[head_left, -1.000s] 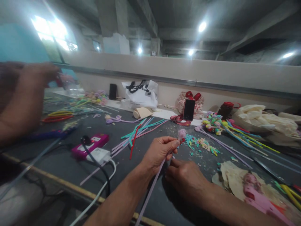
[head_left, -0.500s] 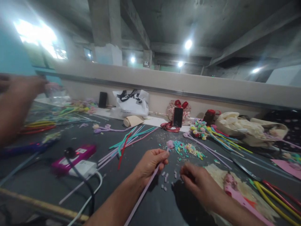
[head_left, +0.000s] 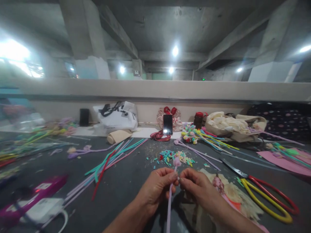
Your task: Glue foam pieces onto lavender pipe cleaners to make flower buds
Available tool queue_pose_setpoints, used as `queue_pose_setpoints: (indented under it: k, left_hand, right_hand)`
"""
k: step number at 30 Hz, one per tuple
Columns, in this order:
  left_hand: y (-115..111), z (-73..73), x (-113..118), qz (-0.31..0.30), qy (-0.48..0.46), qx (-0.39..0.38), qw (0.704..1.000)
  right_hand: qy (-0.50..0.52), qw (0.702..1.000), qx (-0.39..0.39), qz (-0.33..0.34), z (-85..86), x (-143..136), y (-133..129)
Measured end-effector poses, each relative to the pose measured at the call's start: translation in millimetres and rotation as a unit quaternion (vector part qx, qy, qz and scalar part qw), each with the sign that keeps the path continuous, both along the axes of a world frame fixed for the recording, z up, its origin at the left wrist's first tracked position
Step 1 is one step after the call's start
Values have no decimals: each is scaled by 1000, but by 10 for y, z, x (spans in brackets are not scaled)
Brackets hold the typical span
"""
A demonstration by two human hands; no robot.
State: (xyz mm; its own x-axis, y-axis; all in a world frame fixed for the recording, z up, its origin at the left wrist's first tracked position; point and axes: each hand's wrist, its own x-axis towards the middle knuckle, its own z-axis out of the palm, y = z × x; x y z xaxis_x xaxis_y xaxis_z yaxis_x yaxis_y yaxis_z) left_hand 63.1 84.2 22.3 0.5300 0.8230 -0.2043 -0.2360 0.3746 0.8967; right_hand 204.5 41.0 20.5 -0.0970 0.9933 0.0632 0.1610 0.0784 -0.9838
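Back across the gap that parted them half a second ago, the right hand (head_left: 198,184) has come in beside the left hand (head_left: 157,187), its fingertips now up against the left's. Clamped between the left thumb and fingers is a lilac pipe cleaner (head_left: 169,207), its fluffy lilac tuft (head_left: 177,161) standing just above the grip and its tail running down toward the wearer. Right fingers are curled in beside that stem; whether they pinch anything, I cannot tell.

Just beyond both hands, chopped pipe-cleaner bits (head_left: 167,157) lie heaped on the desk (head_left: 126,181). Left of the left hand is a loose bundle of pipe cleaners (head_left: 109,166). Partly behind the right hand lies a pink glue gun (head_left: 218,184); farther right are scissors (head_left: 244,175) with red and yellow handles.
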Motion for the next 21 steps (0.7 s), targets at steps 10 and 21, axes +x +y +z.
queue_pose_setpoints:
  k: [10, 21]
  left_hand:
    - [-83, -58, 64, -27, 33, 29, 999]
    - [-76, -161, 15, -42, -3, 15, 999]
  right_hand:
    - [-150, 983, 93, -55, 20, 60, -9]
    - [74, 997, 9, 25, -49, -8, -1]
